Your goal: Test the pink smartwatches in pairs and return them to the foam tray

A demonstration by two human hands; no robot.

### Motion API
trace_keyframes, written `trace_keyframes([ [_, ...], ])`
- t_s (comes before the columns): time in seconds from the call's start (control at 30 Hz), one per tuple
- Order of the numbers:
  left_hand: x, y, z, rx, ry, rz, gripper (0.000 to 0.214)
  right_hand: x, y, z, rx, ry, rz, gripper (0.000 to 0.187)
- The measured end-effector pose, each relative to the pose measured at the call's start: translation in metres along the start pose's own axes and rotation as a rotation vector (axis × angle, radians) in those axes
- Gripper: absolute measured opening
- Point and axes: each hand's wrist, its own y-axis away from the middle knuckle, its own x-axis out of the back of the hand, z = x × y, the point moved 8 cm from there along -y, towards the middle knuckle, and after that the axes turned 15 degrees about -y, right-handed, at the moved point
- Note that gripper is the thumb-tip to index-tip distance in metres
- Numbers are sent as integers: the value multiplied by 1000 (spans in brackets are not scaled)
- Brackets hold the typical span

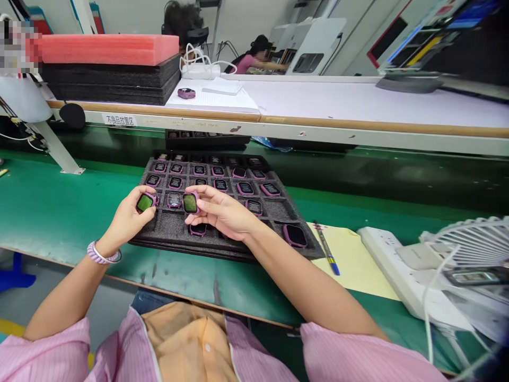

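Observation:
My left hand (133, 212) grips a purple-cased smartwatch (145, 202) by its edges, over the left side of the tray. Between the thumb and fingers of my right hand (220, 211) is a second purple smartwatch (190, 202), its screen facing me. Both screens look greenish. Below them lies a black foam tray (169, 225) divided into square pockets, many with purple smartwatches. One tray watch (198, 229) sits partly hidden under my right hand, and another watch (295, 235) rests in the front right corner. My right hand and forearm cover some pockets.
A yellow sheet (369, 265) with a pen (326, 249) lies right of the tray, beside a white power strip (382, 249) and a white fan (473, 244). On the shelf (318, 101) are foam slabs (107, 50) and a single watch (186, 93). Two people are beyond.

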Motion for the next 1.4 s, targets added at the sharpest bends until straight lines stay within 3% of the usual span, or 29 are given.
trace_keyframes([
  [0.1,-2,11,-16,35,47,-84,62,-8,-3,13,-81,6,-1,58],
  [0.2,-3,17,-19,21,64,-160,71,-14,-11,22,-89,134,-14,72],
  [0.3,0,20,-14,-52,-140,-193,62,-13,-19,26,-16,516,5,64],
  [0.4,4,22,-10,-163,-335,-195,53,-20,-24,23,171,999,-5,50],
  [0.53,7,20,-13,-178,-490,-178,65,-32,-22,26,253,1269,-87,52],
  [0.6,9,18,-4,-191,-525,-105,68,-36,-12,14,307,1306,-105,55],
  [0.7,-7,18,31,-305,-519,-72,44,-38,14,-22,409,1391,-50,36],
  [0.77,-31,19,58,-390,-547,-130,32,-28,29,-43,317,1624,103,20],
  [0.87,-70,16,85,-419,-768,-270,36,-2,49,-53,-31,2020,321,36],
  [0.93,-86,12,94,-414,-896,-320,43,10,59,-46,-195,2134,337,37],
  [1.03,-94,6,98,-384,-883,-351,46,17,64,-32,-136,2086,283,26],
  [1.17,-94,7,96,-326,-703,-404,32,23,67,-26,59,1784,265,21],
  [1.3,-91,12,102,-358,-844,-320,36,28,66,-26,90,1577,242,14],
  [1.4,-96,15,106,-380,-872,-351,34,32,60,-38,206,1191,270,18],
])
